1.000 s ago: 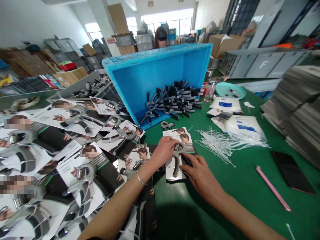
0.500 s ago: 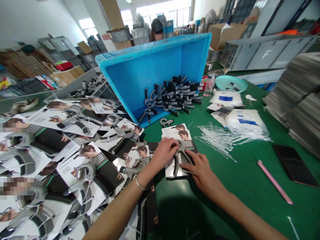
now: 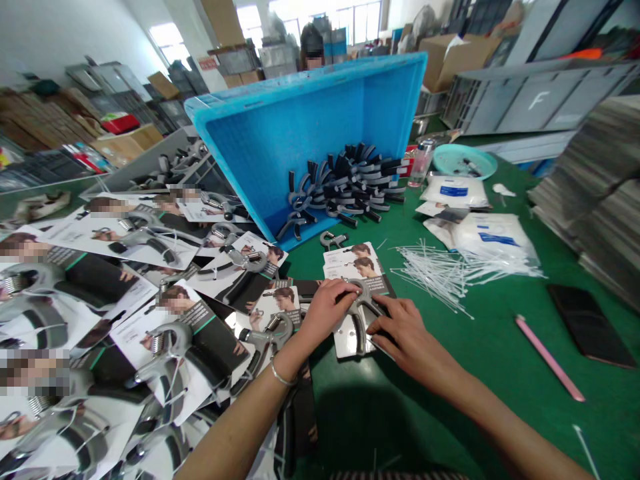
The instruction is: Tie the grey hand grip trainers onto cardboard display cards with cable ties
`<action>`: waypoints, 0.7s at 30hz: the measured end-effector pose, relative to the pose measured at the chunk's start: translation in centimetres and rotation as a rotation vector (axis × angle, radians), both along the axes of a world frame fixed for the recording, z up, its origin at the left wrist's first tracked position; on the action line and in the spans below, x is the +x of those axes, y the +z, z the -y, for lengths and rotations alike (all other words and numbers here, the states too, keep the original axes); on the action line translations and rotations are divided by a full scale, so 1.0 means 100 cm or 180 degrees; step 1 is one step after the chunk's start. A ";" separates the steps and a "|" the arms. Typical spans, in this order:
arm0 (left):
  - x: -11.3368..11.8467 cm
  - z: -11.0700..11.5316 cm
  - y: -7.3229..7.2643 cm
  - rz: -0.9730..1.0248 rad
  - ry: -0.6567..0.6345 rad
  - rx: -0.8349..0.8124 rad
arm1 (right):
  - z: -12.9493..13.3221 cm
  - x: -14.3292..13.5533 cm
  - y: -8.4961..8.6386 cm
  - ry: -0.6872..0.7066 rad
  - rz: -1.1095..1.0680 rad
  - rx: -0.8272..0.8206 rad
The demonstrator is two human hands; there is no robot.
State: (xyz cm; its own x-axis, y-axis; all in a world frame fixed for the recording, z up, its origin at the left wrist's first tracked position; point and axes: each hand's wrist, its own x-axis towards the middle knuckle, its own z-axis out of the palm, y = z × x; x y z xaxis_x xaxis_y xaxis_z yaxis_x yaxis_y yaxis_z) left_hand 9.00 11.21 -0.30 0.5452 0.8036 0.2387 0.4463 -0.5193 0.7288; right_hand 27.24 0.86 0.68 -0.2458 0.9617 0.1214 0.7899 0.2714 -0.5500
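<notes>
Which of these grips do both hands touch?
The grip on the small card stack before the blue crate: left hand at its rounded end, right hand at one handle, unlike any other grip.

Near the middle of the table (image 3: 450, 360), a hand gripper (image 3: 359, 328) lies on a small stack of backing cards (image 3: 340, 260), the left hand (image 3: 327, 305) at its head and the right hand (image 3: 407, 333) at its right side. To the left spreads an overlapping pile of carded hand grippers (image 3: 173, 353). Beyond the cards, one loose gripper (image 3: 334, 239) lies just before a crate (image 3: 300, 120) resting on its side, a heap of grippers (image 3: 347, 183) inside. A person (image 3: 312, 45) is behind it. Right of the cards are zip ties (image 3: 433, 273), with two bags (image 3: 493, 233) beside and behind them, then a bottle (image 3: 421, 163) and a dish (image 3: 447, 161). Nearer, a pen (image 3: 550, 359) lies left of a phone (image 3: 590, 323).
</notes>
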 end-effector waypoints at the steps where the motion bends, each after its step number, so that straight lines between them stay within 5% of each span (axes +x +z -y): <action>1: 0.000 -0.001 -0.001 0.0029 -0.0011 -0.0012 | 0.003 0.000 0.000 0.0002 -0.0009 -0.0051; 9: 0.002 0.001 0.006 -0.0184 -0.0121 -0.0059 | 0.005 0.006 -0.011 -0.0345 -0.0715 -0.0037; 15: 0.000 0.015 0.002 -0.0803 0.0263 0.0218 | 0.012 -0.003 -0.011 -0.0172 -0.0398 0.0147; 21: -0.009 0.002 0.006 -0.0938 -0.0214 0.0047 | 0.017 -0.014 -0.017 -0.0191 -0.0289 0.0122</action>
State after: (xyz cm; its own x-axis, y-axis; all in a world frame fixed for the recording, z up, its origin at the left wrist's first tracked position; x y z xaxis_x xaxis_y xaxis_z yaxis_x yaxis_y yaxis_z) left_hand 8.13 11.02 0.35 0.6445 0.7610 0.0737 0.6017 -0.5644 0.5651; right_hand 25.81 -0.88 -1.06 -0.1743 0.9685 0.1777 0.7526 0.2474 -0.6102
